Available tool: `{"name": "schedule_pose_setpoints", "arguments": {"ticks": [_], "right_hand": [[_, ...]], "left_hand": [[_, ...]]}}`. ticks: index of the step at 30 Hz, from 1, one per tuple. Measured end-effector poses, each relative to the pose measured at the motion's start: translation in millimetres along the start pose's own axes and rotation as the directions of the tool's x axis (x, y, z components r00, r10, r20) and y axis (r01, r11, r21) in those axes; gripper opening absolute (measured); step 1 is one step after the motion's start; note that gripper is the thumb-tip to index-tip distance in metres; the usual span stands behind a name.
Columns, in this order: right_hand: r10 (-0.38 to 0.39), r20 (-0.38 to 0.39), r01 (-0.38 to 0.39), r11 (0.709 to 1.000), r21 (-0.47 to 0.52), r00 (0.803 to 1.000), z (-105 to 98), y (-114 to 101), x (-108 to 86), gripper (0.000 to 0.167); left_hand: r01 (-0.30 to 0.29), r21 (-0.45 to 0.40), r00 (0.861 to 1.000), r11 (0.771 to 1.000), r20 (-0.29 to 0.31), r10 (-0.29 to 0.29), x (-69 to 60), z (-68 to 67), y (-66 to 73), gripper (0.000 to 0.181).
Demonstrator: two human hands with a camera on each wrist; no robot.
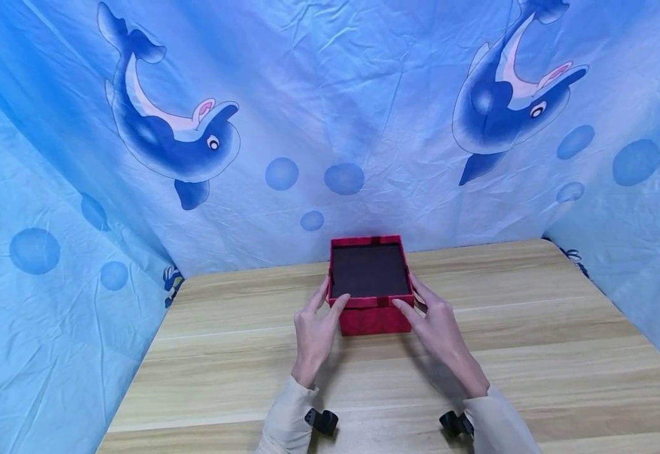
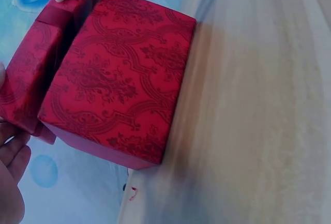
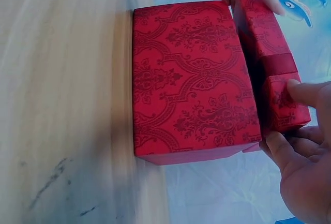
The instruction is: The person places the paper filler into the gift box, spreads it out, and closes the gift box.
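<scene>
A red box (image 1: 375,322) with a dark damask pattern stands on the wooden table. Just above it, a shallow red lid (image 1: 364,302) with a dark red ribbon band shows a dark recessed panel inside its rim. A narrow dark gap separates lid and box in the left wrist view, where the box (image 2: 119,74) fills the middle. My left hand (image 1: 314,331) grips the lid's near left corner, thumb on the front side. At the near right corner my right hand (image 1: 439,325) holds it likewise, its fingers partly underneath in the right wrist view. The box's inside is hidden.
The wooden table (image 1: 233,353) reaches to a blue cloth backdrop (image 1: 239,239) printed with dolphins and bubbles, which hangs behind and at both sides. The box stands near the table's far edge. A black wrist device (image 1: 322,421) is by the left sleeve.
</scene>
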State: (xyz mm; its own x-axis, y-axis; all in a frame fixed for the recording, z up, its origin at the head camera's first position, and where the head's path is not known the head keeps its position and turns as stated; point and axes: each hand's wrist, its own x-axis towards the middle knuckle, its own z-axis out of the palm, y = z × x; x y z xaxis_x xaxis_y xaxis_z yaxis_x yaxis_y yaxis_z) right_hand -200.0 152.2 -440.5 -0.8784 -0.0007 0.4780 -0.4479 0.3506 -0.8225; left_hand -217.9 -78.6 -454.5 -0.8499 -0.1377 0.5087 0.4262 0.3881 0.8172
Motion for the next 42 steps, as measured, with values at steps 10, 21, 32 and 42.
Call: {"name": "schedule_pose_setpoints", "arguments": {"ticks": [10, 21, 32, 42], "right_hand": [[0.217, -0.038, -0.197, 0.937, 0.289, 0.975, -5, -21, 21.4, 0.054], [0.182, -0.009, -0.171, 0.942, 0.287, 0.983, -6, -43, 48.5, 0.062], [0.040, -0.054, -0.016, 0.921, 0.389, 0.998, -3, -26, 41.5, 0.052], [0.000, -0.134, 0.057, 0.903, 0.426, 0.991, 1, -22, 44.0, 0.048]], "left_hand": [[-0.076, -0.057, 0.997, 0.995, -0.003, 0.076, 7.7, 3.4, 3.0, 0.062], [-0.094, -0.075, 0.994, 0.993, -0.055, 0.090, 12.5, 14.0, 1.9, 0.056], [-0.153, -0.231, 0.986, 0.961, -0.100, 0.133, 21.0, 20.6, 7.8, 0.051], [-0.112, -0.317, 0.993, 0.942, -0.011, 0.114, 25.8, 21.6, 10.7, 0.050]]}}
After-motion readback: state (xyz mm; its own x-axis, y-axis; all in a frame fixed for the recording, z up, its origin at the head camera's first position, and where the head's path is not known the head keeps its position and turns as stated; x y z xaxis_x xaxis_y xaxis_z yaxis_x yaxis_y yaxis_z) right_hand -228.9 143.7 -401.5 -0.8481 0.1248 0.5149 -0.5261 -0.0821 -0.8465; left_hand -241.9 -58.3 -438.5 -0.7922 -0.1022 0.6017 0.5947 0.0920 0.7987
